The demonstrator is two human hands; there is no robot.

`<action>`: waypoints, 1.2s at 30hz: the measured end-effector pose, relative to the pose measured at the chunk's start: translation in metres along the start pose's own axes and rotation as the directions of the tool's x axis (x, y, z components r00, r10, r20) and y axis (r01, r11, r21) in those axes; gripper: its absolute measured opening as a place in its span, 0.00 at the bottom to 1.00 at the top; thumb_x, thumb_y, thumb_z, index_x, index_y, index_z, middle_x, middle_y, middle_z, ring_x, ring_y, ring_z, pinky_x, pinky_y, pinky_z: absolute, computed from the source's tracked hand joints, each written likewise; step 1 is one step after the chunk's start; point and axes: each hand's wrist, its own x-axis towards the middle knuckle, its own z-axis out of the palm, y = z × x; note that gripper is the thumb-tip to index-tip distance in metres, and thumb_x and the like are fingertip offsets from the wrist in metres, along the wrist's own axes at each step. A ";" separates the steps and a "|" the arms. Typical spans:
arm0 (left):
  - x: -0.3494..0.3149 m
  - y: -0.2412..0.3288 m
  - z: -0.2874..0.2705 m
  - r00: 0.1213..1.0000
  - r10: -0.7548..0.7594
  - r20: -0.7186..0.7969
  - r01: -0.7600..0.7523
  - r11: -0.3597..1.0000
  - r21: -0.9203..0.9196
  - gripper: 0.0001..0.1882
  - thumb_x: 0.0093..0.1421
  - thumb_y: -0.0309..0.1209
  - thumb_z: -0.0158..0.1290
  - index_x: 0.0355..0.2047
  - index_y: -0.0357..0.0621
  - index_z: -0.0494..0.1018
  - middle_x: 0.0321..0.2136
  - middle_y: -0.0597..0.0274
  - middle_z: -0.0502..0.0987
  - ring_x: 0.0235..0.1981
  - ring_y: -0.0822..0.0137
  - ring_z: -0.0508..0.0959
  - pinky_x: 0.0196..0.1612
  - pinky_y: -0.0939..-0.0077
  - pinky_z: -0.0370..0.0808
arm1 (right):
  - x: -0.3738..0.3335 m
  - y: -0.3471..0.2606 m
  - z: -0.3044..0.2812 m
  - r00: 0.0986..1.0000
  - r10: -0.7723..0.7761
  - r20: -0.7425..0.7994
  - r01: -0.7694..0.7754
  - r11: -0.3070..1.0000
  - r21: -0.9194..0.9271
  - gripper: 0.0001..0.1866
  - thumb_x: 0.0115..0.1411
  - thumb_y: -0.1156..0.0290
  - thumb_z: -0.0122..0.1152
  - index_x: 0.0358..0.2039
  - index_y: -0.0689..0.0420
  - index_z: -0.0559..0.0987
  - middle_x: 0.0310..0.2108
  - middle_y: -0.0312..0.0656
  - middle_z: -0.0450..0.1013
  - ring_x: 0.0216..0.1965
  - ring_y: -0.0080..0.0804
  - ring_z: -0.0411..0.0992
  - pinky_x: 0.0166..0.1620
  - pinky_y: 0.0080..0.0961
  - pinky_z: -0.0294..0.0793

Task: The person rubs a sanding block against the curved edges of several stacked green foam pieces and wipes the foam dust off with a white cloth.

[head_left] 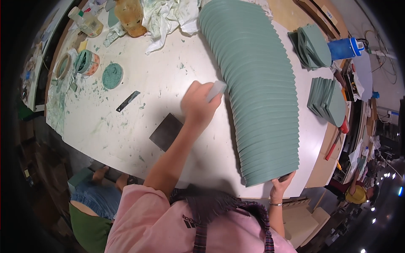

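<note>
A long green ribbed piece (263,97), stepped along its right edge like stacked overlapping slats, runs from the far edge of the table toward me, curving slightly. My left hand (199,101) is closed round a small light-grey block (216,91), which looks like a sanding block. It is close to the left side of the ribbed piece; whether the two touch, I cannot tell. At the near end of the piece, my right hand (282,185) grips its lower right corner, thumb visible and the other fingers partly hidden beneath. A dark square sheet (166,132) lies by my left forearm.
On the white table (160,76) lie a black blade (128,101), a round lid with green paste (112,76), an open tub (87,62), a bottle (85,22) and crumpled white cloth (171,19). Green curved panels (327,99) and a blue bottle (346,48) are at right.
</note>
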 end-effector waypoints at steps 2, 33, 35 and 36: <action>0.003 -0.004 0.000 0.998 -0.052 0.027 0.051 0.998 0.021 0.14 0.49 0.19 0.63 0.37 0.36 0.78 0.27 0.63 0.70 0.25 0.74 0.70 0.30 0.81 0.71 | 0.001 0.002 -0.002 1.000 0.005 0.014 -0.005 1.000 0.000 0.68 0.36 0.49 0.82 0.69 0.62 0.49 0.66 0.45 0.54 0.66 0.39 0.53 0.67 0.36 0.50; 0.045 -0.001 -0.002 0.997 -0.062 -0.050 0.066 0.995 0.078 0.10 0.52 0.24 0.63 0.35 0.37 0.77 0.28 0.64 0.73 0.24 0.73 0.71 0.30 0.79 0.71 | 0.003 -0.008 0.004 1.000 -0.003 -0.003 0.003 0.998 -0.064 0.69 0.36 0.46 0.82 0.68 0.63 0.49 0.64 0.45 0.54 0.66 0.39 0.53 0.67 0.36 0.50; 0.055 -0.001 0.001 0.995 -0.027 -0.100 0.030 0.999 0.028 0.10 0.52 0.25 0.63 0.35 0.37 0.76 0.29 0.64 0.74 0.24 0.73 0.71 0.30 0.79 0.71 | 0.003 -0.010 0.006 1.000 0.026 -0.015 -0.026 0.999 -0.042 0.69 0.36 0.46 0.82 0.68 0.63 0.49 0.65 0.45 0.54 0.65 0.39 0.53 0.67 0.36 0.50; 0.063 0.005 0.004 0.989 0.001 -0.147 -0.005 1.000 -0.025 0.10 0.53 0.25 0.63 0.35 0.37 0.76 0.29 0.64 0.74 0.24 0.73 0.71 0.29 0.78 0.71 | 0.002 -0.008 0.004 0.999 0.028 -0.017 -0.029 0.999 -0.045 0.69 0.36 0.46 0.82 0.68 0.63 0.49 0.65 0.45 0.54 0.65 0.39 0.53 0.67 0.36 0.50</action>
